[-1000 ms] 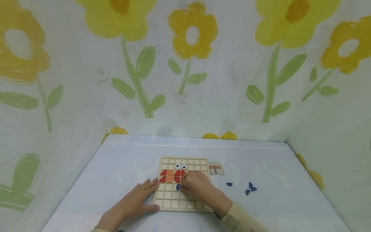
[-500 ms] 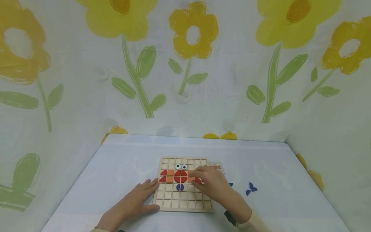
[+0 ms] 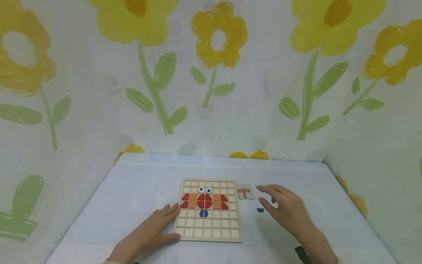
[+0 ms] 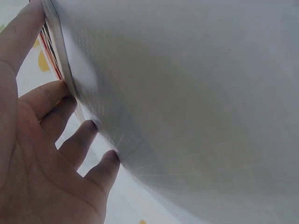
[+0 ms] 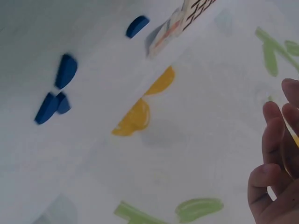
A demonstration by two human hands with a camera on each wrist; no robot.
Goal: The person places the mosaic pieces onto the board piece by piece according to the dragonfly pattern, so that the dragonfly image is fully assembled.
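Observation:
A wooden grid board (image 3: 217, 223) lies on the table, with red and orange pieces, two eye discs (image 3: 201, 190) and two blue half-discs (image 3: 202, 213) in its cells. My left hand (image 3: 153, 227) rests against the board's left edge, fingers extended and thumb at the lower corner. Over the table to the right, my right hand (image 3: 287, 205) holds nothing, thumb and fingers spread apart. Close to its thumb lies a loose blue half-disc (image 3: 260, 210). The right wrist view shows a cluster of three more blue pieces (image 5: 67, 71), which this hand hides in the head view.
A small picture card (image 3: 245, 192) with a printed grid lies beside the board's upper right edge. The white table (image 3: 125, 190) reaches back to a flower-patterned cloth wall (image 3: 250, 121) that also rises on both sides.
My right hand has let go of a blue half-disc on the board and moved right, over the loose blue pieces. The left hand has stayed at the board's edge.

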